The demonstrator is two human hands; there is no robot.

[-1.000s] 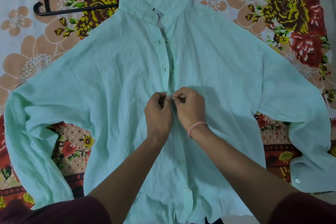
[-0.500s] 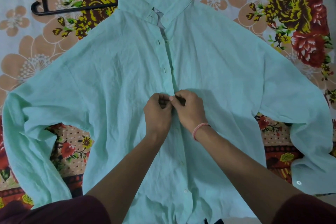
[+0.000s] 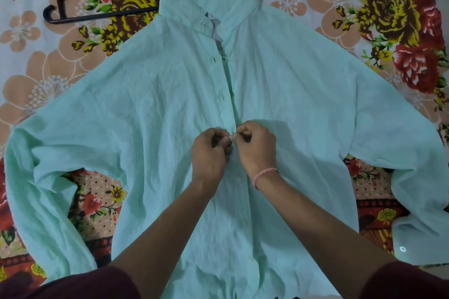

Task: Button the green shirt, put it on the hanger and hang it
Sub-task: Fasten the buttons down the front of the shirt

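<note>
Centrally, left hand (image 3: 209, 150) and right hand (image 3: 257, 147) fingers pinch the green shirt (image 3: 158, 109) placket edges together.

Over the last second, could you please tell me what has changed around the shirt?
Very little. Both hands, left and right, stay pinched on the placket of the green shirt at the same button, fingers only shifting slightly. The shirt stays spread on the floral sheet, and the black hanger lies untouched beside the collar.
</note>
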